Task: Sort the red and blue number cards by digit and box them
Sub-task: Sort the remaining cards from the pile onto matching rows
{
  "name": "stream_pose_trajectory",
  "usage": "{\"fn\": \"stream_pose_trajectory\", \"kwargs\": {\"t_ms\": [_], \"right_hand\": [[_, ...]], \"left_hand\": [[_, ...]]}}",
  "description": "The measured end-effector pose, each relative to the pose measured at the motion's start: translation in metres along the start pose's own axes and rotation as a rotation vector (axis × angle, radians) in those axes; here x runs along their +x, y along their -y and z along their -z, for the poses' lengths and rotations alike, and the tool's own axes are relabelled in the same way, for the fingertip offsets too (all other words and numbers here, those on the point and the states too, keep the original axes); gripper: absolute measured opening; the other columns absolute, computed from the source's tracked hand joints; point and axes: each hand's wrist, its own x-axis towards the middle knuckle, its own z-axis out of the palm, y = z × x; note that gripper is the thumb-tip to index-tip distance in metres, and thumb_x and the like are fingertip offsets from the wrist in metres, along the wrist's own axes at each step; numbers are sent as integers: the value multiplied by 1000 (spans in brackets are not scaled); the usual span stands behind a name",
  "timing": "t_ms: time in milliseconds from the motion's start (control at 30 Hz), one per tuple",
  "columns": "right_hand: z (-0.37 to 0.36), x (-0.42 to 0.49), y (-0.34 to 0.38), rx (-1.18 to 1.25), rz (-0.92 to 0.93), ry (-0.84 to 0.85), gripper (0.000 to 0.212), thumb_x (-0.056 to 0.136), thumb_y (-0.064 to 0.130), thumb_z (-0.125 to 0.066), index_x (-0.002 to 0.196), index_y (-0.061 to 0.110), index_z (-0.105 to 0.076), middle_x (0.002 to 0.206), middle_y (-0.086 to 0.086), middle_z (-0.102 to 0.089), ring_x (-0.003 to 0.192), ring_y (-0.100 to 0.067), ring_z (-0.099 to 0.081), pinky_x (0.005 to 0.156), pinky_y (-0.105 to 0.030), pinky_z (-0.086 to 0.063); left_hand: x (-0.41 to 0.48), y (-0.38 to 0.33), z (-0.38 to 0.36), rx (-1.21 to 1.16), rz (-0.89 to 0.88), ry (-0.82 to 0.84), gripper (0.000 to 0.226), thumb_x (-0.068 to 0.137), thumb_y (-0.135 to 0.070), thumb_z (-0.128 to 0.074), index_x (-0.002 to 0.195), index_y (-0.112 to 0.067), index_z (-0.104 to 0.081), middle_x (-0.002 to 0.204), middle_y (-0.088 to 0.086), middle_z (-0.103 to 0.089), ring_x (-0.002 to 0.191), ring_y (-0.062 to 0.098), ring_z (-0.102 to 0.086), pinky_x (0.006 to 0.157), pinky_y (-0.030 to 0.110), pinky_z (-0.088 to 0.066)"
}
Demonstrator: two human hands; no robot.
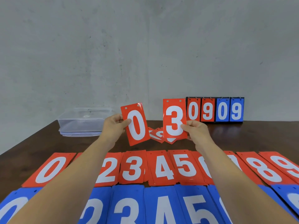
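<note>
**A:** What have you got hold of?

**B:** My left grip [115, 125] pinches a red 0 card [136, 126] by its left edge, thumb on the face, and the card leans a little. My right grip [196, 131] pinches a red 3 card [174, 120] by its right edge, and that one is upright. Both cards are up off the bench [32, 143] and apart from each other.

**A:** What lies around them?

**B:** Behind and between the two cards is a loose heap of red cards [159, 135], fanned untidily on the bench. A clear box [84, 122] sits at the far left. At the far right a flip stand [215, 109] stands against the wall [113, 46]. Nearer me runs a row of red piles [163, 167], and nearest of all a row of blue piles [161, 207].

**A:** Anything in the way?

**B:** My own forearms. They cross both rows and hide the pile between 0 and 2, and most of the ones between 5 and 8.

**A:** And the surface and room?

**B:** The bench is dark brown wood with a slight sheen, and the wall is bare grey concrete.

**A:** What can you read?

**B:** The stand shows 0 9 in red and 0 9 in blue, hung on rings. The red piles I can read are 0, 2, 3, 4, 5, 8 and 9. The blue ones are 0, 2, 3, 4 and 5.
</note>
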Motion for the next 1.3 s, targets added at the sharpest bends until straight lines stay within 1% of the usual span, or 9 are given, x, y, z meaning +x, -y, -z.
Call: {"fn": "stream_pose_trajectory", "kwargs": {"t_ms": [133,300,400,633,733,900,1033,1200,1300], "right_hand": [[11,-14,-2,-77,24,8,8,92,18,-62,101,16,-63,107,2,-64,101,-18,-61,74,-26,-52],[25,-30,-4,-184,66,-5,9,94,18,-59,103,16,-59,106,1,-64,97,-18,-63,76,-29,-54],[36,-39,-6,-200,92,-1,8,93,12,-60,100,16,-59,101,1,-63,94,-16,-61,66,-21,-51],[59,-51,-11,-170,53,16,8,93,20,-61,90,13,-63,94,-1,-67,93,-21,-65,70,-29,-53],[60,-59,-15,-157,60,72,16,92,23,-63,89,7,-65,87,3,-67,90,-19,-65,65,-26,-52],[47,-67,-22,-133,72,184,19,89,13,-65,90,-6,-63,95,-24,-65,81,-26,-62,71,-33,-50],[21,-84,-24,-120,44,254,3,88,12,-66,86,10,-66,89,-1,-66,83,-13,-61,65,-24,-47],[-27,-100,-14,-127,50,279,14,88,10,-66,76,14,-62,83,1,-64,85,-17,-59,62,-23,-43],[-57,-101,-11,-116,41,251,12,88,9,-67,78,12,-61,84,6,-60,88,-16,-56,75,-27,-43]], "left_hand": [[-11,3,0,22,-7,27,23,90,-26,-65,109,-13,-65,103,3,-71,87,21,-68,63,23,-52],[-30,2,-4,51,-13,44,16,91,-26,-63,103,-15,-65,94,-4,-69,80,8,-66,61,19,-49],[-40,0,-9,39,-14,35,15,91,-25,-63,103,-16,-65,98,-2,-68,77,4,-64,62,17,-49],[-67,-9,-6,40,72,-40,13,94,-22,-61,104,-15,-65,99,0,-69,87,16,-68,79,30,-55],[-83,-8,5,40,161,-57,12,95,-16,-58,104,-14,-65,102,7,-71,87,23,-70,74,34,-57],[-114,-3,32,102,252,-113,13,91,-5,-60,95,-16,-67,96,9,-72,82,23,-70,76,37,-56],[-131,-2,65,116,307,-166,20,89,-7,-65,108,-13,-65,103,11,-72,91,28,-70,87,49,-55],[-126,1,123,94,308,-244,19,87,-10,-69,105,-14,-66,102,11,-72,91,30,-70,86,50,-55],[-106,10,163,65,298,-292,18,85,-8,-71,102,-11,-68,100,14,-72,86,31,-70,83,50,-56]]}}
